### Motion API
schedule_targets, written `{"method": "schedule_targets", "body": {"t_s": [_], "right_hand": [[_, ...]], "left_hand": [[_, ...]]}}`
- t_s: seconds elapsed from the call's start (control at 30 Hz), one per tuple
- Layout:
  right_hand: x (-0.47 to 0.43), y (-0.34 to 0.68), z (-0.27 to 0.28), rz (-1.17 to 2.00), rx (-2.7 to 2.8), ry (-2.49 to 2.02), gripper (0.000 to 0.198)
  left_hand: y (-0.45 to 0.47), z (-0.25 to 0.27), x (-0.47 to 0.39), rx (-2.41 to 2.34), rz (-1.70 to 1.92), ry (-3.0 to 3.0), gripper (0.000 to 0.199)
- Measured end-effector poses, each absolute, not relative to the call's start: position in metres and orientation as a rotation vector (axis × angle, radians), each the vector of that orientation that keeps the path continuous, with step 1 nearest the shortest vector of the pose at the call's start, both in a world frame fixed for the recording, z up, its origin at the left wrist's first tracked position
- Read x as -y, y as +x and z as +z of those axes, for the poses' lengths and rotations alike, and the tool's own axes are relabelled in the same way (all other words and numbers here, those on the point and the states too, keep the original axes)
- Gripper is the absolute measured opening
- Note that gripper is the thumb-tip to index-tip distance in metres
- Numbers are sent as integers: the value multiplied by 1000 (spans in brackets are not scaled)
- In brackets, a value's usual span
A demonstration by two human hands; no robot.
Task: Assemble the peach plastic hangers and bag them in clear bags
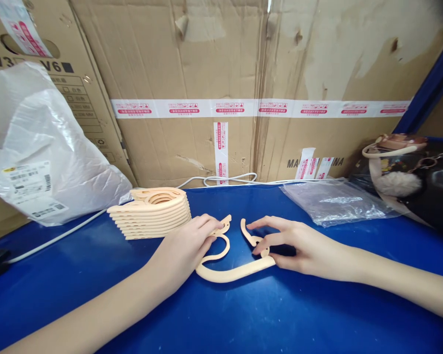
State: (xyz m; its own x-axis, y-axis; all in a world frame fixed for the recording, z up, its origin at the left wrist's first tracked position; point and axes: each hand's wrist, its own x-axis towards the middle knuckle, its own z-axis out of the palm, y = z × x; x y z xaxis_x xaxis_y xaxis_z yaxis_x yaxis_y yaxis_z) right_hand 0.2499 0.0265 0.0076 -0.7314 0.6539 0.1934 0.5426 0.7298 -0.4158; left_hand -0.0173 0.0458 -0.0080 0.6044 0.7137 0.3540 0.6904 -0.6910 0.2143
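Hanger (pixel 236 273), pale peach plastic, one, low over the blue tabletop (pixel 243 319), between two hands (whether its parts make a single joined piece, I cannot tell). Left hand (pixel 192 241), one: thumb and fingers pinched together on the hanger's left end, beside a curved loop. Right hand (pixel 302 246), one: fingers parted but holding, index at a short prong, middle finger on the small curl below it, thumb against the long bar's end.

Stack of matching hangers (pixel 155 216), one, just behind the left hand; about ten layers (edges too tight for a sure count).

White parcel bag (pixel 59 147), one, labelled, left of the stack. Clear plastic bag (pixel 339 199), one, flat, behind the right hand. Black bag (pixel 435 191), one, far right, with one fluffy pompom (pixel 400 183) beside it. Cartons, two in view: one printed box (pixel 92 93) at left, one large taped box (pixel 188 64) behind. White cable (pixel 70 228), running left of the stack.
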Motion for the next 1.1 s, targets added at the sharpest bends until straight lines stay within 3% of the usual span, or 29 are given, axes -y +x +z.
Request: {"method": "schedule_targets", "body": {"t_s": [0.2, 0.3, 0.67, 0.93, 1.1], "right_hand": [[-19, 245, 6, 348, 2654, -853, 30], [-12, 240, 6, 283, 2653, -811, 7], [1, 232, 9, 531, 2677, -711, 43], [-21, 244, 0, 307, 2662, -735, 46], [-29, 248, -8, -6, 2581, -881, 33]], "left_hand": [[-16, -9, -44, -1313, 427, 3128, 42], [-16, -9, -45, -1310, 396, 3166, 42], [-17, -9, -47, -1259, 679, 2898, 20], [-15, -7, -43, -1153, 686, 2818, 19], [-16, -11, -43, -998, 667, 2864, 28]]}}
